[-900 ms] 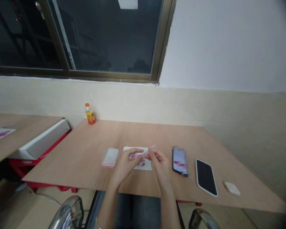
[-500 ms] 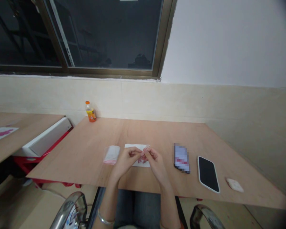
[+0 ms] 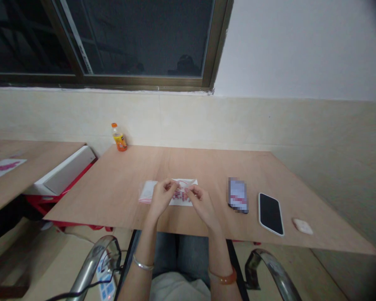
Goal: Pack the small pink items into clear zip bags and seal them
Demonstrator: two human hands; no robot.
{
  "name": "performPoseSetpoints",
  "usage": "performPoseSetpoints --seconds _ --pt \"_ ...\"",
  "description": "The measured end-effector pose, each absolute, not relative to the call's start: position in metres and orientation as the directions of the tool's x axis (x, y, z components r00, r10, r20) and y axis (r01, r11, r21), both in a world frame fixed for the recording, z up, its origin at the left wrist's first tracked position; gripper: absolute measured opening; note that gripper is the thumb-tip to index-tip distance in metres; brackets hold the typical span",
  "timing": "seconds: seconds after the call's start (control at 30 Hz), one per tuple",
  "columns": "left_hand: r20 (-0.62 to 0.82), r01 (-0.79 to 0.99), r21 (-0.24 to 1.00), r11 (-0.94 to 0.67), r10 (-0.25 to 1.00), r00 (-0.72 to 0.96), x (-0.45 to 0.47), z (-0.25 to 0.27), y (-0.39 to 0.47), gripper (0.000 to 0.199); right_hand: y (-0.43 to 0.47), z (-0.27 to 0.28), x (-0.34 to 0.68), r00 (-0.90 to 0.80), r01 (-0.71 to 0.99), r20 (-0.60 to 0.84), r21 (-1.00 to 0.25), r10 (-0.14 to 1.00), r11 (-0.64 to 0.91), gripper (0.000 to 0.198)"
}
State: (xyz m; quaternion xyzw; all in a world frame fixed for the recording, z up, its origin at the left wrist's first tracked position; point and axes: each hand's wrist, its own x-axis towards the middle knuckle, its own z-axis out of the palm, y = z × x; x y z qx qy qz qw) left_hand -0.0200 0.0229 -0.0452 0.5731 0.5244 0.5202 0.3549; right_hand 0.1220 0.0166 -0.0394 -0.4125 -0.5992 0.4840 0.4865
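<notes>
Location: the bag (image 3: 182,182), a small piece of clear film with a pink line, is held between the hands, above the sheet (image 3: 188,203) and its pink pieces (image 3: 177,195) on the bench (image 3: 207,163). Its full outline is too small to trace.

Handling: the film should prove very light, limp and slightly slippery, with a tendency to cling and crease. It is unlikely to break, but a hard pull may stretch it. Take hold at the edges, thumb against index finger, one side per hand; avoid gripping the middle.

Hand state: the left hand (image 3: 162,195) is pinched, thumb to index finger, on the left side of the bag. The right hand (image 3: 202,202) is likewise pinched on the right side. The two hands are near each other, with a narrow gap between the fingertips. Exact contact at the pads cannot be told.

Pose: both forearms cross the near edge of the bench and converge. The backs of the hands face up and outward, with the fingers curled inward. The left hand is just beside the stack (image 3: 148,190); the phone (image 3: 238,195) lies beyond the right hand, apart from it
</notes>
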Motion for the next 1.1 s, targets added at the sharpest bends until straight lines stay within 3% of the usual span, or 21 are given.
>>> performPoseSetpoints --seconds 0.17,0.33,0.47,0.8,0.93,1.1 --pt "0.274 0.334 0.918 -0.215 0.952 -0.140 -0.017 -0.054 0.023 0.014 0.020 -0.048 0.122 -0.107 0.066 0.164 -0.983 0.981 0.171 0.017" --pt "0.327 0.458 0.840 -0.293 0.945 0.005 -0.017 -0.060 0.021 0.030 0.025 -0.058 0.128 -0.126 0.131 0.156 -0.976 0.980 0.172 0.013" --pt "0.298 0.594 0.760 -0.265 0.953 0.045 -0.014 -0.063 0.021 0.002 0.023 -0.057 0.128 -0.259 0.177 0.167 -0.960 0.951 0.217 0.014" --pt "0.248 0.746 0.658 -0.104 0.965 -0.085 -0.012 -0.058 0.018 0.034 0.033 -0.076 0.132 0.023 0.280 0.205 -0.941 0.978 0.191 0.011" --pt "0.222 0.722 0.681 -0.122 0.974 -0.045 -0.005 -0.059 0.018 0.038 0.033 -0.077 0.126 -0.054 0.320 0.362 -0.877 0.931 0.359 0.008" --pt "0.204 0.680 0.714 -0.168 0.979 0.028 -0.001 -0.063 0.016 0.032 0.033 -0.078 0.124 -0.110 0.321 0.321 -0.884 0.941 0.339 0.018"
